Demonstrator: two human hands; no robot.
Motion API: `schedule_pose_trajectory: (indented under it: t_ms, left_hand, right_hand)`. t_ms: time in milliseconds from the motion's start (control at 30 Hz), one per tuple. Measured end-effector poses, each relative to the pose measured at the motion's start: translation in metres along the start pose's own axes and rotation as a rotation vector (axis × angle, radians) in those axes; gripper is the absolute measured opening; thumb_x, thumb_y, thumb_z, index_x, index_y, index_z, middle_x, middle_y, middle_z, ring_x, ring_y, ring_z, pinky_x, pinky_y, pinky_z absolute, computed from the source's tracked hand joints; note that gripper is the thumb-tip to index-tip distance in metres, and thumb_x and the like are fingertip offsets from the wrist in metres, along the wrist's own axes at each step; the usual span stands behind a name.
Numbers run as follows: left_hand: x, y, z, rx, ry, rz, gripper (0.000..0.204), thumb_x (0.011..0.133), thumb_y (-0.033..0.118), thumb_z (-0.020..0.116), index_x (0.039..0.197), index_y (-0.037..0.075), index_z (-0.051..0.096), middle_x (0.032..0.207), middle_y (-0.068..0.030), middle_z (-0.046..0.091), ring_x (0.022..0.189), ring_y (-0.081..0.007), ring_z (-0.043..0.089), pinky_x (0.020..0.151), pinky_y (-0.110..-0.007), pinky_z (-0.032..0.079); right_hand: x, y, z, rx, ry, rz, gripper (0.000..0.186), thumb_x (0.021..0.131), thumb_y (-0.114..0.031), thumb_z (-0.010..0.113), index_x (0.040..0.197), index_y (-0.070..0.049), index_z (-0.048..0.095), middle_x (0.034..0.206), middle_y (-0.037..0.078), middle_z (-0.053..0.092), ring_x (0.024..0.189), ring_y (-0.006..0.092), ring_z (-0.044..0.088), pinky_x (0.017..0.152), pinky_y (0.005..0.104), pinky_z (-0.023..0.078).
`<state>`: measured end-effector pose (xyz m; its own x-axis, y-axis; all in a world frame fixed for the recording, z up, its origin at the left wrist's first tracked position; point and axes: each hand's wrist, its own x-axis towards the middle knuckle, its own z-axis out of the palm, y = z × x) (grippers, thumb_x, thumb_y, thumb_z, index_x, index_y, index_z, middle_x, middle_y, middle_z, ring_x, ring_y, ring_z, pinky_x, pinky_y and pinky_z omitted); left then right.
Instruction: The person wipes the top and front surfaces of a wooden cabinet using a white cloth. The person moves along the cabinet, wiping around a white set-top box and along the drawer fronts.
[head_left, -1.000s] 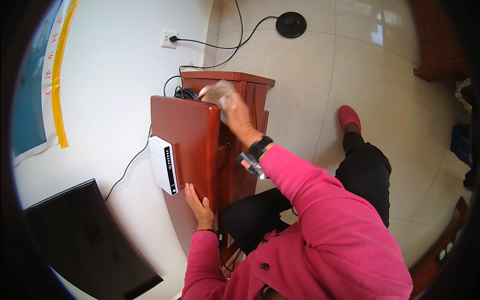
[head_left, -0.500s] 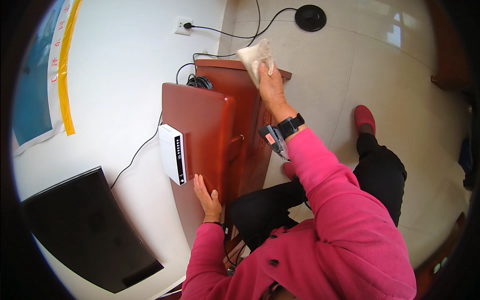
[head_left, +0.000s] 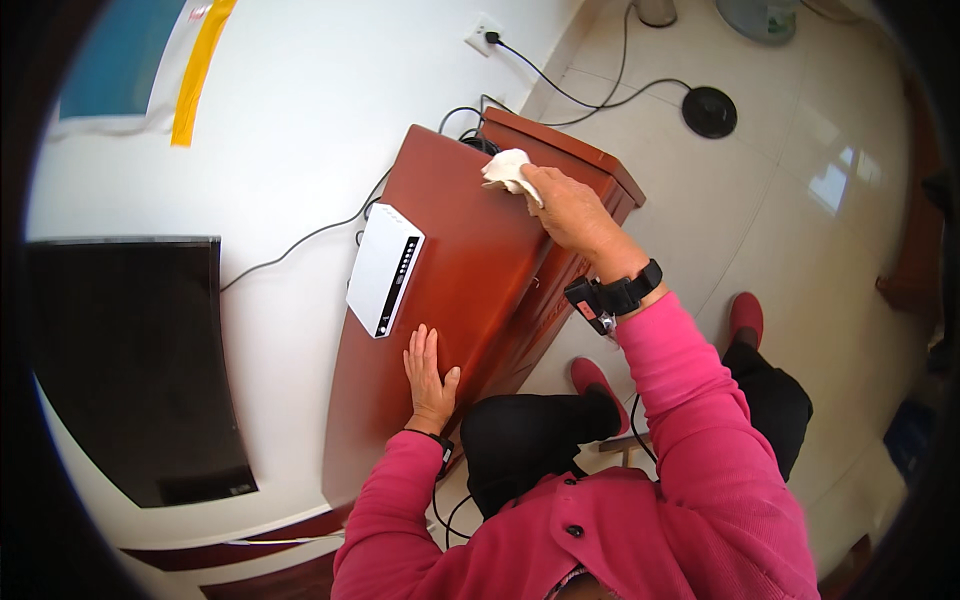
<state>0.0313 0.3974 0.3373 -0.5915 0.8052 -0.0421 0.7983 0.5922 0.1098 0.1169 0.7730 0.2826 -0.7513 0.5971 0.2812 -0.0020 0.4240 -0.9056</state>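
My right hand point(head_left: 572, 210) grips an off-white cloth point(head_left: 510, 172), bunched up, at the far end of a reddish-brown wooden cabinet point(head_left: 470, 260). The cloth is over the cabinet's top near its right edge; whether it touches the wood I cannot tell. Nearer to me, my left hand point(head_left: 430, 380) lies flat on the same top with its fingers stretched out, holding nothing. Just beyond those fingertips a white box-shaped device point(head_left: 385, 270) with a black front strip sits on the cabinet's wall side.
A black flat screen point(head_left: 140, 370) is at the left by the white wall. A plug sits in a wall socket point(head_left: 484, 38); its black cable runs to a round black base point(head_left: 709, 112) on the tiled floor. A lower wooden piece point(head_left: 570, 145) stands beyond the cabinet's far end.
My right hand has brought the cloth down and back to the cabinet's far end. My left hand stays flat on the top. The view has turned and shifted.
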Motion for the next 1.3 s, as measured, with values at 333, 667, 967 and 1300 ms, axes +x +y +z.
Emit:
schedule_pose_trajectory:
  t_ms: [333,667,967,1300]
  left_hand:
    - [-0.003,-0.004,0.001,0.048,-0.002,-0.040,0.077,0.093,0.045,0.057,0.156,0.012,0.028,0.164,-0.0125,0.022,0.151,-0.0350,0.021,0.119,-0.061,0.014]
    - [-0.003,-0.004,-0.005,0.016,0.003,-0.038,0.077,0.092,0.042,0.061,0.155,0.009,0.031,0.162,-0.0157,0.025,0.149,-0.0361,0.022,0.119,-0.061,0.014]
    - [-0.002,-0.008,-0.006,-0.057,-0.004,-0.057,0.076,0.092,0.054,0.060,0.152,0.012,0.039,0.161,-0.0111,0.031,0.149,-0.0326,0.025,0.117,-0.063,0.015]
    - [-0.003,-0.012,-0.003,-0.087,0.026,-0.047,0.077,0.090,0.053,0.062,0.153,0.015,0.038,0.160,-0.0099,0.031,0.148,-0.0320,0.026,0.117,-0.063,0.015]
  right_hand:
    - [0.057,-0.022,0.018,-0.515,-0.379,0.169,0.027,0.091,-0.004,0.054,0.117,0.004,0.054,0.113,0.026,0.065,0.103,0.0426,0.066,0.086,0.0490,0.054]
    - [0.130,-0.043,0.101,-0.679,-0.293,0.346,0.038,0.091,-0.014,0.060,0.125,0.001,0.053,0.125,0.023,0.062,0.115,0.0399,0.063,0.094,0.0486,0.052]
    - [0.171,-0.028,0.182,-0.833,-0.053,-0.078,0.046,0.099,-0.038,0.050,0.138,-0.013,0.051,0.143,0.011,0.049,0.133,0.0307,0.044,0.107,0.0482,0.036]
    - [0.207,-0.026,0.180,-0.731,-0.224,-0.022,0.040,0.101,-0.038,0.049,0.134,-0.016,0.050,0.136,0.011,0.054,0.118,0.0343,0.058,0.094,0.0474,0.051]
